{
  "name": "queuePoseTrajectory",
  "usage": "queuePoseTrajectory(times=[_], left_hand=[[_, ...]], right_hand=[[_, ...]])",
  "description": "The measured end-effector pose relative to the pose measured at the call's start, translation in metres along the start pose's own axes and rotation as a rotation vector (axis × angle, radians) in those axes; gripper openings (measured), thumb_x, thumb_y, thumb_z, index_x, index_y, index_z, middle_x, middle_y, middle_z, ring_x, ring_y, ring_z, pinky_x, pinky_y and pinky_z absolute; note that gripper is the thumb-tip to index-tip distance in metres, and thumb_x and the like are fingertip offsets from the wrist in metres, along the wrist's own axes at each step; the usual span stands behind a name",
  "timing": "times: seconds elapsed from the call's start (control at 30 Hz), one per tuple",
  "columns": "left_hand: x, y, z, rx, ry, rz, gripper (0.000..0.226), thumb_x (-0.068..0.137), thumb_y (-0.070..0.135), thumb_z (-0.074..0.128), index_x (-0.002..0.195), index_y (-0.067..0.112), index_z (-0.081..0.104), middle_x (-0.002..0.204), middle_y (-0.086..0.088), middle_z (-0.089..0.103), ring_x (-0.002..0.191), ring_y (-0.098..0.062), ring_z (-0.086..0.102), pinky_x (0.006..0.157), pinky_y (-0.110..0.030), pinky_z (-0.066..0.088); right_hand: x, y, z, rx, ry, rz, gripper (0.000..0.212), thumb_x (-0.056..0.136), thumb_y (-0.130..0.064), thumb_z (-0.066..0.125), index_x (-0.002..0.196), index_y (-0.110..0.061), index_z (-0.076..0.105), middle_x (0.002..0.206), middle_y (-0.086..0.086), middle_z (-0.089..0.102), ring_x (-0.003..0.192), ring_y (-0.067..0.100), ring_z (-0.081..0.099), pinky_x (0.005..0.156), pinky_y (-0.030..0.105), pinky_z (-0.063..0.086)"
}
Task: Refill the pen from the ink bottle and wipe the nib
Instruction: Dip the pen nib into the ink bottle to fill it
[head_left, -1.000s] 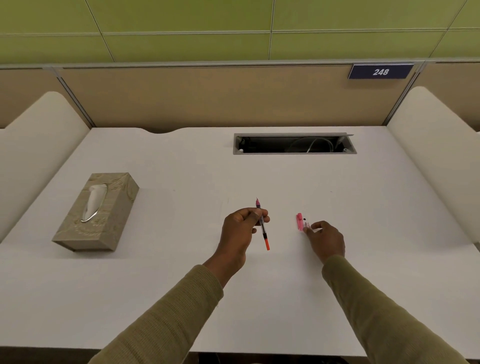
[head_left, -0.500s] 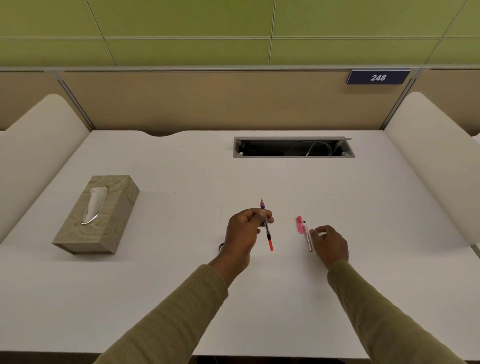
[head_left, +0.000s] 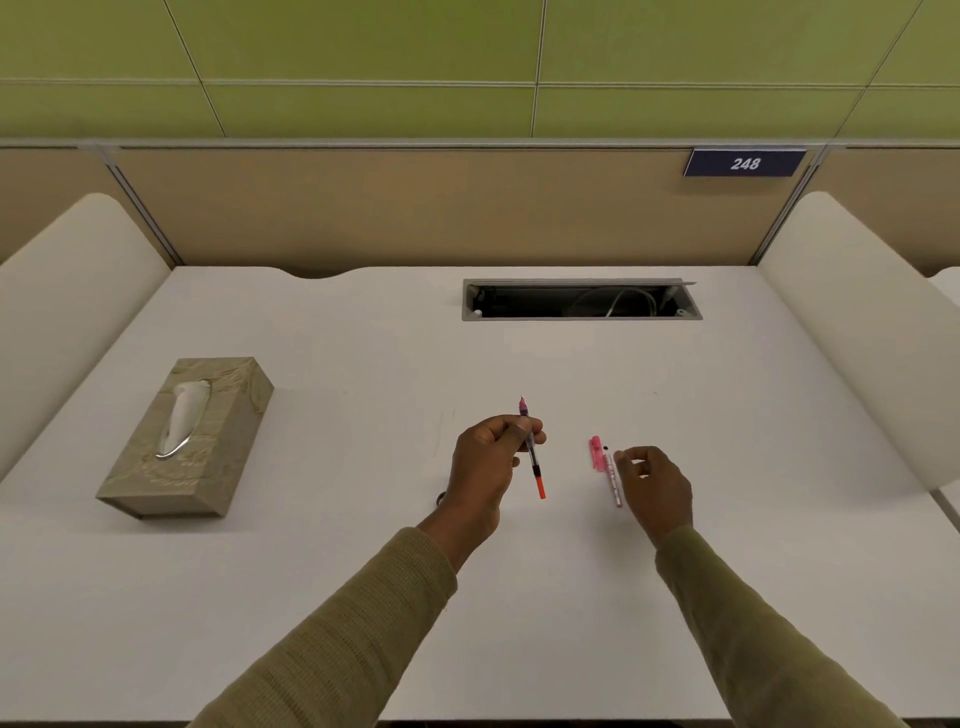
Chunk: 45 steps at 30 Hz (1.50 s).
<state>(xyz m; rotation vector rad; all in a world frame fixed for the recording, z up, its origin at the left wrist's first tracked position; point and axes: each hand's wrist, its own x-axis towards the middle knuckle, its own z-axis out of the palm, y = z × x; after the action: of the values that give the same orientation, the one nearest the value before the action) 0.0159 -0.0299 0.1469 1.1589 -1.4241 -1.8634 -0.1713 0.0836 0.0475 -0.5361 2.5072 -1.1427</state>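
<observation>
Since half a second ago, our right hand (head_left: 652, 486) has let go of the pink barrel and cap (head_left: 605, 467), which now lie on the desk (head_left: 363, 597) just at the hand's nine o'clock; the fingers are loosely curled around nothing. Our left hand (head_left: 485, 467) has barely shifted — it pinches the pen's inner part (head_left: 531, 451) between thumb and fingertips, pointed end toward twelve o'clock, orange end toward six.

From the head view, the only one we have, no ink bottle is plainly visible. A small dark shape (head_left: 440, 499) peeks out at the left hand's seven o'clock, but we cannot tell what it is. The tissue box (head_left: 182, 436) sits well apart at nine o'clock, a tissue standing out of its slot.

What could go wrong, as we judge it:
- The loose barrel and cap are round and could roll if our right hand brushes them.
- The pinch sits high on a thin stem — a twist could let it slip or flick ink onto the white desk.
- If that dark shape is the bottle, our left wrist hides it and could knock it.
- Reaching across for a tissue with a wet nib risks drips.
</observation>
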Motion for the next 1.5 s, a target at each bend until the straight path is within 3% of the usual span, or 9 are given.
queuePoseTrajectory(times=[0.1,0.2,0.3,0.47,0.73,0.87,1.03,1.23,1.5], left_hand=[[0.002,0.003,-0.001,-0.002,0.006,0.004,0.02,0.101,0.018,0.055,0.103,0.014,0.075,0.096,0.0,0.079,0.093,-0.009,0.069,0.075,-0.027,0.045],[0.003,0.004,-0.002,-0.006,0.015,0.016,0.02,0.101,0.018,0.056,0.103,0.015,0.075,0.098,0.0,0.079,0.095,-0.01,0.068,0.077,-0.027,0.046],[0.003,0.005,-0.004,-0.012,0.021,0.03,0.021,0.1,0.019,0.056,0.102,0.016,0.076,0.101,0.002,0.078,0.099,-0.012,0.067,0.078,-0.026,0.046],[0.005,0.005,-0.01,-0.035,0.033,0.045,0.019,0.099,0.021,0.058,0.102,0.019,0.077,0.106,0.001,0.077,0.106,-0.02,0.066,0.08,-0.028,0.048],[0.013,-0.001,-0.021,-0.062,0.036,0.011,0.016,0.098,0.027,0.062,0.103,0.028,0.077,0.108,0.0,0.076,0.096,-0.017,0.067,0.087,-0.036,0.052],[0.02,-0.004,-0.033,-0.155,0.092,-0.049,0.023,0.097,0.027,0.063,0.118,0.018,0.068,0.107,-0.002,0.072,0.09,-0.017,0.067,0.079,-0.034,0.051],[0.04,-0.004,-0.059,0.006,0.177,0.027,0.014,0.098,0.025,0.061,0.107,0.021,0.071,0.105,0.002,0.071,0.09,-0.014,0.065,0.075,-0.027,0.048],[0.065,-0.002,-0.074,0.506,-0.079,0.252,0.013,0.096,0.026,0.064,0.102,0.021,0.075,0.107,0.012,0.071,0.102,-0.003,0.062,0.081,-0.013,0.042],[0.082,-0.008,-0.084,0.795,-0.309,0.263,0.008,0.089,0.024,0.074,0.095,0.02,0.077,0.106,0.005,0.069,0.101,-0.012,0.059,0.077,-0.02,0.042]], right_hand=[[-0.027,-0.029,0.002,0.259,-0.136,0.003,0.018,0.095,-0.039,0.061,0.096,-0.023,0.07,0.091,-0.002,0.074,0.086,0.019,0.069,0.076,0.037,0.055],[-0.055,-0.063,0.003,0.541,-0.477,0.052,0.025,0.102,-0.03,0.054,0.111,-0.014,0.072,0.103,0.012,0.076,0.088,0.022,0.069,0.075,0.036,0.054],[-0.073,-0.082,0.005,0.619,-0.664,0.039,0.029,0.103,-0.03,0.052,0.116,-0.011,0.071,0.106,0.013,0.076,0.089,0.021,0.071,0.08,0.039,0.056],[-0.08,-0.09,0.01,0.727,-0.684,0.066,0.027,0.102,-0.022,0.054,0.112,-0.004,0.072,0.093,0.013,0.071,0.081,0.02,0.064,0.071,0.032,0.053],[-0.067,-0.097,0.009,0.836,-0.53,0.157,0.014,0.097,-0.016,0.063,0.104,-0.006,0.071,0.083,0.007,0.068,0.071,0.014,0.06,0.065,0.026,0.051],[-0.052,-0.102,0.003,0.715,-0.476,0.044,0.011,0.095,-0.014,0.067,0.099,-0.006,0.073,0.081,0.006,0.068,0.074,0.016,0.06,0.066,0.027,0.051],[-0.03,-0.111,0.001,0.417,-0.427,-0.175,0.007,0.093,-0.015,0.069,0.096,-0.01,0.074,0.077,0.002,0.07,0.07,0.013,0.063,0.064,0.027,0.053],[-0.017,-0.129,0.008,0.103,-0.444,-0.378,0.006,0.093,-0.019,0.068,0.091,-0.02,0.073,0.077,-0.001,0.072,0.068,0.006,0.063,0.062,0.021,0.056],[-0.009,-0.15,0.024,-0.177,-0.498,-0.523,0.006,0.094,-0.02,0.067,0.096,-0.021,0.073,0.082,-0.008,0.071,0.071,0.002,0.063,0.062,0.012,0.046]])
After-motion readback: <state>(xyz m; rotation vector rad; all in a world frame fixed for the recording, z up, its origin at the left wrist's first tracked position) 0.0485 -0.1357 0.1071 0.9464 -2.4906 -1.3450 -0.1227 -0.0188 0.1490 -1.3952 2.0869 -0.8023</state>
